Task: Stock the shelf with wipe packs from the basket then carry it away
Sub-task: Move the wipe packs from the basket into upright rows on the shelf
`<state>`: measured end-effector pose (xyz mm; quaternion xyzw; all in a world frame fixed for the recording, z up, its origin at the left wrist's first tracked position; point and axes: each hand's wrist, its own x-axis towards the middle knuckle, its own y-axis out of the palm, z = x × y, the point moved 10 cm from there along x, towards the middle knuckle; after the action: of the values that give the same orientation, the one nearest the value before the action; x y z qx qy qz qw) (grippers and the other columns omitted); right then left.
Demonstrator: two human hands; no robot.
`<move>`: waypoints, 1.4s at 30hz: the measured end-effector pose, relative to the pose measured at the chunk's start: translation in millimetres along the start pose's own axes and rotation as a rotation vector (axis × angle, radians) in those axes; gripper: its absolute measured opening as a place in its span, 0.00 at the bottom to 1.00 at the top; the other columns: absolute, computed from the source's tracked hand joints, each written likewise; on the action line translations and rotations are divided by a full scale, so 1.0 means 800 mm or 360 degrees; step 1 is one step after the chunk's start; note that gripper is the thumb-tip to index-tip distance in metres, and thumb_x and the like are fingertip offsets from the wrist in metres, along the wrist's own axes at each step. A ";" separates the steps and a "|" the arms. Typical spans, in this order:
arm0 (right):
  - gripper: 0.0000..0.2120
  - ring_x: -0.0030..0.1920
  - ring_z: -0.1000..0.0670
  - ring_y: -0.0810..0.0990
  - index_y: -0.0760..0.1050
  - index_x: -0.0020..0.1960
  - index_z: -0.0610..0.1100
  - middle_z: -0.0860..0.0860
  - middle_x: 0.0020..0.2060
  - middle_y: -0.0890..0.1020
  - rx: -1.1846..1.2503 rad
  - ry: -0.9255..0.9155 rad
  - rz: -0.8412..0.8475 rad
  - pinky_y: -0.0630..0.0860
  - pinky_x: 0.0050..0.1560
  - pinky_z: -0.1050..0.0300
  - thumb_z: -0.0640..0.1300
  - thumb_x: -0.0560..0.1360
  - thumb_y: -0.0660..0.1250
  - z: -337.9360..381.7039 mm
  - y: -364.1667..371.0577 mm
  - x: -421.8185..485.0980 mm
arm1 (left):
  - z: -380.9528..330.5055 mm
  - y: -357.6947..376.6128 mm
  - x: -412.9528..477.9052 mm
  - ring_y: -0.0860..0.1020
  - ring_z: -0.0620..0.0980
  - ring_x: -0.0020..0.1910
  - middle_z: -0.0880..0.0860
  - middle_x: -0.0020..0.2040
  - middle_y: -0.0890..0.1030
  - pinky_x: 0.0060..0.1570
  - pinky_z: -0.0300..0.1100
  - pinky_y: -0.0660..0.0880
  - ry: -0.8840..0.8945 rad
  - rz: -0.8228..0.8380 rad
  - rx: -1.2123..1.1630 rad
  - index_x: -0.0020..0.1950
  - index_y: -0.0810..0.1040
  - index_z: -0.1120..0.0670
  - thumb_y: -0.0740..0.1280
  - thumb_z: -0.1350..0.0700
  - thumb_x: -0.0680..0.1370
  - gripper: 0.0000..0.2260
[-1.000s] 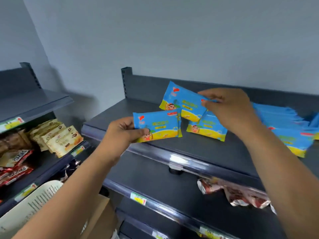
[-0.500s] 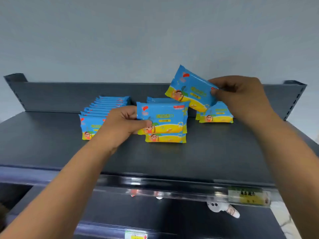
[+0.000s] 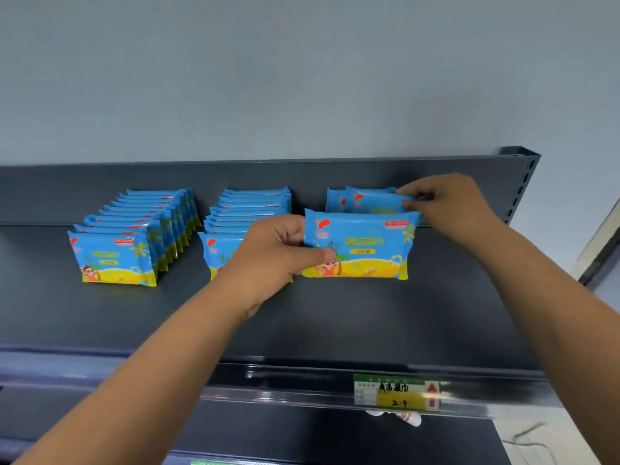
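At the left of the shelf (image 3: 335, 317) stands the left row (image 3: 114, 256) of wipe packs, upright and packed face to back, running from near the shelf's middle toward the back panel (image 3: 100, 182). Just to its right is the middle row (image 3: 251, 209), set the same way, its nearest pack partly hidden behind the left hand (image 3: 268, 253). That hand's grip is closed on the left end of the front pack (image 3: 365, 246), thumb across the printed face and fingers behind it. The pack is held upright with its lower edge at or just above the shelf; I cannot tell whether it touches. Its long axis runs side to side, parallel to the shelf's front edge. Directly behind it, toward the back panel, the third row has only begun. Two packs show there, and the right hand (image 3: 446, 203) pinches the right end of the rear pack (image 3: 372, 199), apparently steadying it upright. The coming move likely turns on this relation: the front pack's place lies straight back from the left grip, and the left hand is the one that carries it. It should slide back without turning until it meets the rear pack. A price label (image 3: 396, 392) sits on the front rail below. The basket is not in view.
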<state>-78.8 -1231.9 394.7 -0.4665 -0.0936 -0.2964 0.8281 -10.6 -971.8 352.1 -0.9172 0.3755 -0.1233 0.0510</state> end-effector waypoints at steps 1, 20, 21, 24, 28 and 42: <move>0.12 0.50 0.52 0.83 0.86 0.56 0.46 0.51 0.50 0.87 -0.0033 -0.0011 0.0056 0.74 0.51 0.59 0.36 0.75 0.72 -0.005 0.009 0.004 | 0.003 0.009 0.002 0.87 0.47 0.49 0.51 0.50 0.88 0.47 0.38 0.82 -0.0013 0.0021 0.0019 0.57 0.85 0.58 0.74 0.68 0.75 0.12; 0.05 0.45 0.57 0.81 0.86 0.47 0.50 0.58 0.44 0.84 0.0159 0.0007 -0.0052 0.75 0.47 0.61 0.50 0.75 0.73 -0.017 -0.011 0.006 | 0.056 0.054 0.086 0.85 0.48 0.49 0.49 0.50 0.87 0.54 0.48 0.83 -0.0158 -0.0468 0.0258 0.55 0.86 0.54 0.77 0.63 0.73 0.11; 0.05 0.45 0.57 0.80 0.86 0.47 0.51 0.58 0.45 0.83 0.0143 0.0001 -0.0025 0.74 0.46 0.62 0.51 0.74 0.74 -0.018 -0.009 0.003 | 0.056 0.052 0.089 0.85 0.48 0.50 0.49 0.50 0.87 0.55 0.49 0.82 -0.0143 -0.0506 0.0316 0.55 0.86 0.54 0.77 0.62 0.73 0.11; 0.10 0.47 0.56 0.79 0.84 0.51 0.55 0.57 0.50 0.78 -0.0017 -0.0056 0.0040 0.69 0.44 0.67 0.52 0.71 0.78 -0.025 0.000 0.000 | 0.057 0.044 0.095 0.84 0.48 0.48 0.48 0.48 0.86 0.53 0.50 0.82 -0.0155 -0.0644 0.0474 0.53 0.84 0.54 0.76 0.57 0.74 0.09; 0.13 0.48 0.51 0.77 0.83 0.54 0.53 0.53 0.52 0.77 -0.0148 -0.0119 0.0027 0.74 0.50 0.57 0.45 0.71 0.77 -0.026 0.006 0.001 | 0.066 0.040 0.099 0.82 0.49 0.49 0.50 0.49 0.83 0.51 0.50 0.80 -0.0228 -0.0747 0.0530 0.53 0.79 0.55 0.76 0.54 0.75 0.11; 0.18 0.53 0.48 0.77 0.74 0.61 0.50 0.51 0.58 0.74 -0.0501 0.0096 -0.0061 0.73 0.46 0.53 0.43 0.72 0.72 -0.012 0.016 0.002 | 0.076 0.043 0.115 0.81 0.51 0.44 0.56 0.49 0.82 0.33 0.42 0.70 -0.0367 -0.0720 0.0669 0.54 0.78 0.61 0.70 0.50 0.77 0.14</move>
<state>-71.4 -1235.2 381.1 -0.5795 -0.0298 -0.3371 0.7414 45.5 -1060.3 304.5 -0.9546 0.1205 -0.1015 0.2527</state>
